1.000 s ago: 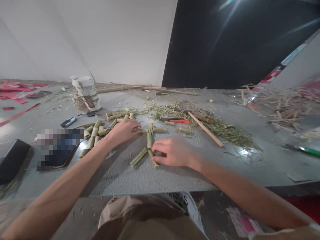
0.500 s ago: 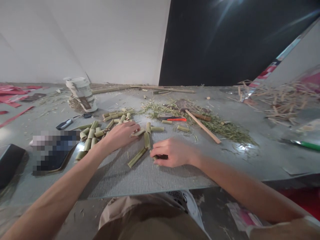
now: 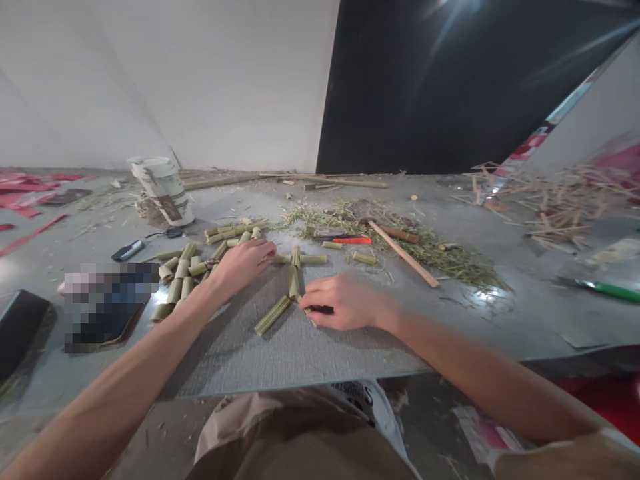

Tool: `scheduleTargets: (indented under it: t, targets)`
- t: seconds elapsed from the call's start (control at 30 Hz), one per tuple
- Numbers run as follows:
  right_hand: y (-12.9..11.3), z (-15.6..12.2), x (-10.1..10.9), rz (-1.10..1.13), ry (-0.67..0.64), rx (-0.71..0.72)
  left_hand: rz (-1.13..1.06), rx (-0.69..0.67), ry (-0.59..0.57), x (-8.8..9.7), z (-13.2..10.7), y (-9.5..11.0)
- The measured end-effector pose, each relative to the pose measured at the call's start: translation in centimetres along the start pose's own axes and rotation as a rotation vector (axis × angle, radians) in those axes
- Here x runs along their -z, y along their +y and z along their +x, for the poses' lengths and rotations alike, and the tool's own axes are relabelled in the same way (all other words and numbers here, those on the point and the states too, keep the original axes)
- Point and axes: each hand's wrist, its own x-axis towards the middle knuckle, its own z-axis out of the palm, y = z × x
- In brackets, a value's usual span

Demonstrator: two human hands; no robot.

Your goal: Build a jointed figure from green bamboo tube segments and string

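Note:
Short green bamboo segments lie in a stick-figure pattern [image 3: 293, 281] on a grey board [image 3: 280, 347]. My left hand [image 3: 243, 262] rests flat on the board, fingertips touching the short segment [image 3: 281, 259] at the pattern's upper left. My right hand [image 3: 341, 301] lies over the lower-right segment [image 3: 309, 311], fingers curled around it and a small dark object. A longer segment [image 3: 273, 315] slants off to the lower left, untouched.
A heap of cut bamboo pieces [image 3: 186, 270] lies left of my left hand. Behind are a white cup [image 3: 161, 189], an orange-handled knife [image 3: 345, 239], a wooden stick [image 3: 405, 253], green shavings [image 3: 440, 257] and a phone [image 3: 105, 303].
My left hand has drawn back slightly from the upper-left segment. My right hand closed tighter over the lower-right segment. The view shifted a little.

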Motion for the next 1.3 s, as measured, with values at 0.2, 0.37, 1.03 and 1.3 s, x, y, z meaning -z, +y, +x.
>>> scheduleTargets:
  t: [0.2,0.37,1.03,1.3]
  targets:
    - [0.0,-0.1,0.3,0.013,0.004,-0.014,-0.018,0.002,0.041,0.4,-0.1,0.4]
    - [0.3,-0.3,0.4,0.066,0.033,-0.055,-0.045,-0.023,0.073,1.4,-0.5,1.1]
    - [10.9,-1.2,1.2,-0.268,0.375,-0.645,-0.167,0.175,0.177,2.7,-0.1,0.1]
    - [7.5,-0.2,2.1,-0.075,0.494,-0.494,-0.406,0.041,0.150,2.6,-0.5,2.9]
